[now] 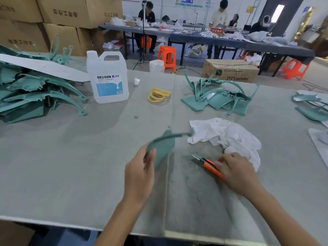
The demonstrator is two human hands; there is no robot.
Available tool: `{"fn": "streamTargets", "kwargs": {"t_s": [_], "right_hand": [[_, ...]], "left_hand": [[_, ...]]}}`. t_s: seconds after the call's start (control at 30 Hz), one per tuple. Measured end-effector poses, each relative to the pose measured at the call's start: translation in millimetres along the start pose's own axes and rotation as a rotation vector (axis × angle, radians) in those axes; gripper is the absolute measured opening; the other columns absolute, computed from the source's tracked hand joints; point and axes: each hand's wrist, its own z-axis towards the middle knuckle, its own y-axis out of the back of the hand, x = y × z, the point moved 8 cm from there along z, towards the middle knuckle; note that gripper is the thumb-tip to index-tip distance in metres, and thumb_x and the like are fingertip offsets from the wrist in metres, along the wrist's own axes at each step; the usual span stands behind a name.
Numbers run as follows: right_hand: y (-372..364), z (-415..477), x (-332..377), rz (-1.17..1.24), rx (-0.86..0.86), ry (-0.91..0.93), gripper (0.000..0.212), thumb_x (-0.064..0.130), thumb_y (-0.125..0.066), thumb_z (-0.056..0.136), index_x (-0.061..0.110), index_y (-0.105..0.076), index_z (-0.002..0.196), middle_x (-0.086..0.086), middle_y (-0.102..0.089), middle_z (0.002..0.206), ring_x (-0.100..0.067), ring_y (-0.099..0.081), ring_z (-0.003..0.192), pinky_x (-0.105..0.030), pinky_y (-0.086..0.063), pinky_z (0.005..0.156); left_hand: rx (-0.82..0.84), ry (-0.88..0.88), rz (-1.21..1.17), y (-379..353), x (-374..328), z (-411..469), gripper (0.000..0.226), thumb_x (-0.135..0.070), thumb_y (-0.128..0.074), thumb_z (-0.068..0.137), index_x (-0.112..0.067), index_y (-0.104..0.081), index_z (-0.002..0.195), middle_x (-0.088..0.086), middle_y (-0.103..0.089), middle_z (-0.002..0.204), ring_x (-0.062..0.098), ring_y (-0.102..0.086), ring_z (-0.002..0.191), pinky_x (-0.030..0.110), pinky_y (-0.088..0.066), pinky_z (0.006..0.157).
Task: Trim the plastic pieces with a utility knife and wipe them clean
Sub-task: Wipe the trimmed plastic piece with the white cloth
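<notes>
The plastic piece [162, 148] is teal, thin and matte: a flat panel with a narrow curved arm that goes out to the right. It is blurred, so its edges are not clear. It is held up above the desk [71, 166], near the front middle. The left grip [140, 173] pinches the lower corner of the panel, with the thumb on the face toward the camera and the fingers behind it.

To the right, the utility knife [207, 165] lies on the desk. It has an orange and black handle and its thin blade is out, pointing up-left. The right grip [236, 171] has its fingers curled over the back part of the handle.

A crumpled white cloth [229, 135] lies just behind the knife. The desk cover is grey-green and felt-like. Farther back are yellow rubber bands [158, 97], a translucent jug [108, 79] and heaps of teal parts at the left [26, 93] and the right [218, 96].
</notes>
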Motion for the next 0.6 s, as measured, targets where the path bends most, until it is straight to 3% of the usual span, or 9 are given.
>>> {"fn": "streamTargets", "kwargs": {"t_s": [0.07,0.13,0.2,0.27,0.37,0.47,0.53,0.6], "right_hand": [[21.5,8.0,-3.9,-0.053,-0.194,0.001,0.017,0.034,-0.069,0.092,0.026,-0.072,0.106,-0.008,-0.061,0.121,-0.034,-0.053,0.117,-0.047,-0.04,0.099],[33.6,26.4,-17.7,-0.065,-0.232,-0.08,0.04,0.045,-0.064,0.093,0.035,-0.06,0.131,-0.009,-0.043,0.148,-0.038,-0.039,0.135,-0.054,-0.033,0.109],[25.8,50.9,-38.1,-0.084,-0.087,-0.179,0.058,0.06,-0.054,0.094,0.045,-0.039,0.148,-0.008,-0.021,0.163,-0.039,-0.024,0.146,-0.058,-0.025,0.115],[2.4,65.5,-56.2,-0.116,0.101,-0.244,0.066,0.07,-0.042,0.094,0.049,-0.026,0.153,-0.006,-0.013,0.167,-0.04,-0.018,0.15,-0.059,-0.023,0.117],[-16.5,72.1,-74.0,-0.241,0.096,-0.268,0.066,0.074,-0.034,0.094,0.045,-0.033,0.152,-0.014,-0.037,0.156,-0.041,-0.035,0.14,-0.054,-0.029,0.113],[-8.9,83.6,-77.8,-0.318,0.004,-0.28,0.066,0.07,-0.039,0.094,0.024,-0.058,0.137,-0.019,-0.058,0.129,-0.041,-0.052,0.12,-0.047,-0.041,0.101],[5.6,90.5,-72.8,-0.247,-0.073,-0.277,0.057,0.066,-0.049,0.092,0.019,-0.072,0.116,-0.016,-0.06,0.108,-0.041,-0.054,0.109,-0.045,-0.042,0.092],[21.4,91.4,-64.7,-0.023,-0.138,-0.274,0.041,0.057,-0.062,0.089,0.019,-0.076,0.097,-0.012,-0.058,0.103,-0.039,-0.055,0.104,-0.043,-0.042,0.088]], "left_hand": [[-0.041,0.238,-0.279,11.7,16.0,12.1,0.031,-0.041,-0.058,0.098,-0.012,-0.067,0.094,-0.005,-0.073,0.083,0.016,-0.069,0.079,0.032,-0.058,0.072],[-0.064,0.381,-0.5,19.2,22.0,12.7,0.015,-0.022,-0.058,0.102,-0.014,-0.07,0.097,0.005,-0.077,0.094,0.022,-0.074,0.087,0.036,-0.061,0.068],[-0.049,0.459,-0.626,21.4,22.2,5.2,0.017,-0.017,-0.054,0.102,-0.013,-0.07,0.103,0.005,-0.078,0.099,0.016,-0.074,0.081,0.027,-0.058,0.06],[-0.033,0.509,-0.679,23.9,24.0,-5.6,0.018,-0.016,-0.053,0.102,-0.011,-0.07,0.105,0.006,-0.078,0.099,0.014,-0.074,0.077,0.024,-0.056,0.056],[-0.051,0.558,-0.727,31.1,30.1,-22.2,0.019,-0.015,-0.053,0.101,-0.009,-0.07,0.106,0.008,-0.078,0.097,0.014,-0.074,0.074,0.024,-0.056,0.054],[-0.087,0.606,-0.742,38.9,40.0,-37.0,0.017,-0.014,-0.054,0.1,-0.009,-0.07,0.105,0.007,-0.078,0.093,0.013,-0.074,0.07,0.023,-0.056,0.051],[-0.111,0.642,-0.751,42.7,44.5,-44.1,0.017,-0.013,-0.054,0.1,-0.01,-0.07,0.104,0.008,-0.078,0.09,0.014,-0.073,0.068,0.023,-0.056,0.049],[-0.115,0.671,-0.787,42.8,46.0,-47.4,0.017,-0.013,-0.053,0.1,-0.011,-0.069,0.104,0.008,-0.078,0.09,0.014,-0.074,0.068,0.025,-0.057,0.051]]}}
